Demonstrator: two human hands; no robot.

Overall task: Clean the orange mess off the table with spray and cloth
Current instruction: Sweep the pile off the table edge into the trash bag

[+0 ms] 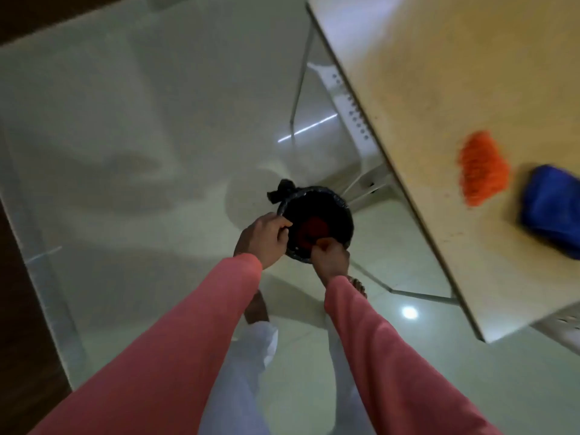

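Seen from above, the left hand (266, 238) curls its fingers over the near rim of a small round bin (317, 224) lined with a black bag, its grip closed on the edge. The right hand (329, 255) hovers over the bin's mouth with its fingers bunched together, the grip pinched around a small orange scrap, though blur makes this hard to confirm. Orange material (309, 232) lies inside the bin. Both arms wear pink sleeves (175, 350). The bin stands on a pale glossy floor (125, 120), beside the tabletop (439, 73), which fills the upper right. On the tabletop sits a heap of orange mess (480, 169), with a blue cloth (552, 208) just to its right, near the frame edge.
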